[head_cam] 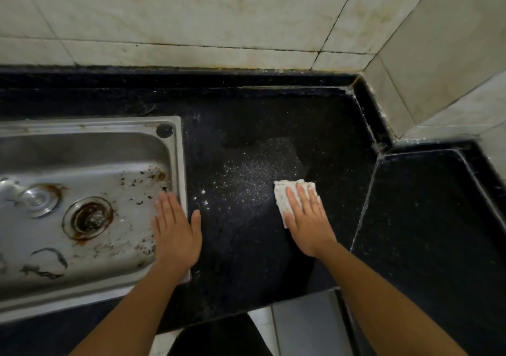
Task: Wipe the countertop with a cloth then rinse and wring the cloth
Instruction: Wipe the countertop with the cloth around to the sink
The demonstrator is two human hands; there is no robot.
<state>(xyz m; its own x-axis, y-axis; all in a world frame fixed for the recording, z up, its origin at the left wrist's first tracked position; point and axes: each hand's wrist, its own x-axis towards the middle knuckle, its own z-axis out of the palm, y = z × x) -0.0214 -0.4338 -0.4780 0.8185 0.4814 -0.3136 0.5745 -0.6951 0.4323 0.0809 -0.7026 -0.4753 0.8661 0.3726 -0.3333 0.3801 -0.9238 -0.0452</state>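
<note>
**Right hand flat on cloth, left hand braced at sink edge**

Nearest, a strip of pale floor tile [301, 325] shows below the counter's front edge. Both bare forearms reach in from the bottom.

Left hand [175, 229]: palm down, fingers straight and together, lying across the right rim of the sink [176, 147], fingertips over the basin, thumb spread out onto the black countertop [246, 260]. It holds nothing.

Right hand [306, 218]: well to the right of the left, palm down, fingers straight, pressing on the white cloth [282, 199]. No curl or pinch; the cloth is just pinned flat under the fingers and palm. The cloth is folded small and sits on the countertop, right of centre, sticking out past the fingertips and to the left of the hand.

Just left of the cloth, a patch of white specks [243, 180] is scattered on the dark stone between the two hands.

The steel sink is stained, with dark bits on the basin floor and a rusty drain [89, 217]; a shiny metal piece [30, 195] at far left is blurred.

A separate dark counter section [427, 218] sits on the right. At the far side, stained pale wall tiles [191, 13].
</note>
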